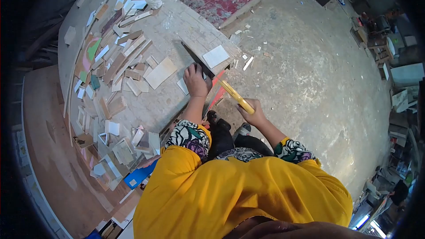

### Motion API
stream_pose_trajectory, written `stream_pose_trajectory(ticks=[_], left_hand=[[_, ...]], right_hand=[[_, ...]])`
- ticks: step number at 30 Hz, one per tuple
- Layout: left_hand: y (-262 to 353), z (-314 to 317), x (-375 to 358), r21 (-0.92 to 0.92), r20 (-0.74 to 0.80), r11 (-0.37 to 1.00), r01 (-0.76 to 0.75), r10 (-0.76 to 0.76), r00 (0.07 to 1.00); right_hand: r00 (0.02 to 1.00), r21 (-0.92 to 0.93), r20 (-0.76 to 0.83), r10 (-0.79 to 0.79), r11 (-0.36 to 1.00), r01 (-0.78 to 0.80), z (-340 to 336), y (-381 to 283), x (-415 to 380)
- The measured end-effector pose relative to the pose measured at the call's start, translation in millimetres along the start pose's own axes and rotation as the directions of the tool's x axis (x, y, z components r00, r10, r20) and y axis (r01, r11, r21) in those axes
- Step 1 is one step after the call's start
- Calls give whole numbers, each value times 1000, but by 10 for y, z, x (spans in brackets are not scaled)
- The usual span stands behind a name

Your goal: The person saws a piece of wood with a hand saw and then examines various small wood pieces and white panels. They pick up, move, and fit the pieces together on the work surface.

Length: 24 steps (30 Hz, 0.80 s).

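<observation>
My right hand (251, 111) is wrapped round the lower end of a slim yellow handle (233, 92) with dark lines along it. The handle slants up and left to the table's corner, where its far end meets a red strip (218, 78). Across the worktable's edge, my left hand (196, 81) has its fingers curled over a long dark strip (191, 52), with the thumb toward the yellow handle. What lies under the palm is hidden. A white rectangular piece (216, 56) lies just beyond this hand, and a pale flat board (161, 73) to its left.
Many wood offcuts (126, 59) are heaped over the left of the worktable (177, 26). A blue item (139, 176) sits near my left elbow. The concrete floor (301, 75) has scattered chips, and cluttered shelves (398, 119) line the far right.
</observation>
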<state>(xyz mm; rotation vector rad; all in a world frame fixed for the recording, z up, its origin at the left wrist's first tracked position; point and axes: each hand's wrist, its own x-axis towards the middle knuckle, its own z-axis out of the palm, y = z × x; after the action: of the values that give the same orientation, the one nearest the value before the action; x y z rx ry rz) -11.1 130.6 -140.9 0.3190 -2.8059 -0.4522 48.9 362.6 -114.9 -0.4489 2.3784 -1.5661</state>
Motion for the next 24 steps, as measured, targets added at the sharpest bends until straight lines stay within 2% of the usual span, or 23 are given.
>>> stream_pose_trajectory(ticks=[2,5,7,9,11,12,14,15,18,19,21,24], left_hand=[[23,3,22,0,-66,1000,-2,2,998],[26,31,14,32,-89,999,-1,4,996],[10,43,-2,29,-83,1000,2,1,997],[20,52,36,33,-104,999,14,-10,995],[-9,43,40,40,-42,999,32,-31,999],[17,17,38,-57,-64,997,46,-50,997],[-4,21,41,-62,-25,996,58,-59,998],[-19,21,40,-64,0,996,62,-62,998],[-22,-38,23,-67,-21,998,-2,0,1000],[-52,-68,10,-71,-23,997,-3,2,1000],[-155,-153,-42,-95,-13,995,-41,40,999],[-321,-385,-282,-150,-4,982,-114,114,993]], right_hand=[[1000,-22,12,8,1000,-8,-104,35,-190],[999,9,29,-27,1000,27,-180,52,-366],[999,36,-32,37,999,-35,8,-29,-166],[997,32,-80,19,999,-16,171,-32,211],[992,112,-100,76,992,-64,236,-7,445],[992,117,-99,74,991,-62,154,-126,507],[983,414,-82,166,903,-118,-169,-419,582],[982,365,-83,167,922,-126,-265,-365,549],[968,412,-124,219,899,-150,-519,-352,397],[970,250,-145,194,956,-153,-615,-359,347],[968,67,-247,51,997,-35,-681,-324,247],[957,62,-270,108,994,-95,-774,-214,67]])
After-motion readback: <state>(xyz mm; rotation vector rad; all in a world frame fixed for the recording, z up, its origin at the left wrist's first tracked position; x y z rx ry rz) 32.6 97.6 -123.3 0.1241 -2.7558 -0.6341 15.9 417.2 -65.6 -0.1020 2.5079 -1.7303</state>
